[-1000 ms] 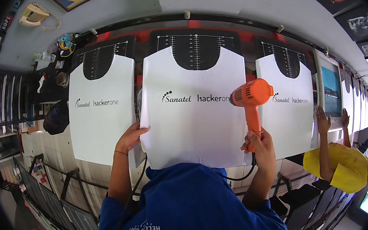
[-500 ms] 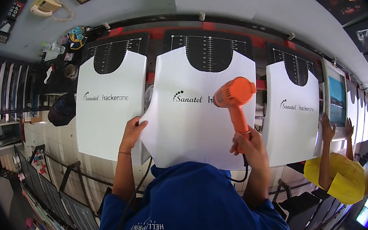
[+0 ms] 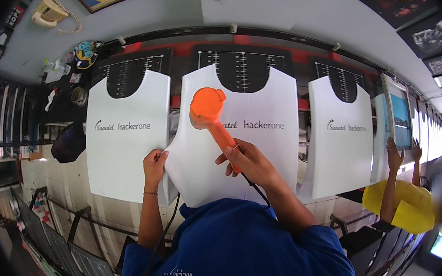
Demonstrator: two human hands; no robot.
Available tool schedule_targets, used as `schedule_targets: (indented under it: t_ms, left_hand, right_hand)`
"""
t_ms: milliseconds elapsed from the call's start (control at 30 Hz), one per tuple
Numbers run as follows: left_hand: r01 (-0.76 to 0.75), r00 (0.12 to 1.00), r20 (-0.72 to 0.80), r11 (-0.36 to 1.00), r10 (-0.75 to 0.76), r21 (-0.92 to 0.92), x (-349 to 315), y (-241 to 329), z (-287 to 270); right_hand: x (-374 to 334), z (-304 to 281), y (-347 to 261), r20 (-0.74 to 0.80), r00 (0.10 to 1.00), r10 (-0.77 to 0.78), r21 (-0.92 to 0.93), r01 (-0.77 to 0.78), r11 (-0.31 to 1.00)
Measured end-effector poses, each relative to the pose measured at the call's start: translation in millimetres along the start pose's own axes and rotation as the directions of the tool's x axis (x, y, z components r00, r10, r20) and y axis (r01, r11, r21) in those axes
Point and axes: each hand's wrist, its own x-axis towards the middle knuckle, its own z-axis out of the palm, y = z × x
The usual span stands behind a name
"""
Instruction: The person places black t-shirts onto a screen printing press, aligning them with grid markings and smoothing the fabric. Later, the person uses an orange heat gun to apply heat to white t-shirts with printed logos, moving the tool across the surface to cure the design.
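A white shirt panel (image 3: pixel 235 160) with dark printing across its chest lies over a black, line-marked board (image 3: pixel 243 79) in front of me. My right hand (image 3: pixel 248 162) is wrapped round the handle of an orange heat gun (image 3: pixel 207 107). The gun's head hangs over the left part of the printing and hides some of it. My left hand (image 3: pixel 155 163) pinches the panel's left edge and pulls it outward, so the cloth there stretches to a point. A black cord runs from the gun's handle toward my body.
Matching printed white panels lie on boards to the left (image 3: pixel 123 155) and right (image 3: pixel 336 154). At far right a co-worker in a yellow shirt (image 3: pixel 411 207) has both hands at a framed screen (image 3: pixel 402 118). A dark bundle (image 3: pixel 69 142) sits beside the left panel.
My right hand has swept the heat gun from the right end of the printing to its left end. My left hand keeps its pinch on the cloth edge.
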Motion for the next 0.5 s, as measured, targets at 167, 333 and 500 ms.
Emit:
schedule_targets:
  t_ms: [167,333,500]
  left_hand:
    - [-0.014,1.000,-0.002,1.000,0.014,-0.004,1.5,-6.5,1.4]
    - [-0.066,0.998,0.020,0.997,0.066,0.027,2.2,-5.8,3.7]
    - [-0.024,0.999,0.029,0.999,0.022,0.040,0.7,-13.9,-1.4]
  right_hand:
    - [-20.9,-23.5,40.3,0.044,0.997,-0.065,0.509,0.033,0.860]
    - [-82.2,-42.4,73.1,-0.211,0.974,-0.082,0.547,0.187,0.816]
    - [-152.7,-70.6,94.2,-0.748,0.584,-0.315,-0.414,-0.041,0.909]
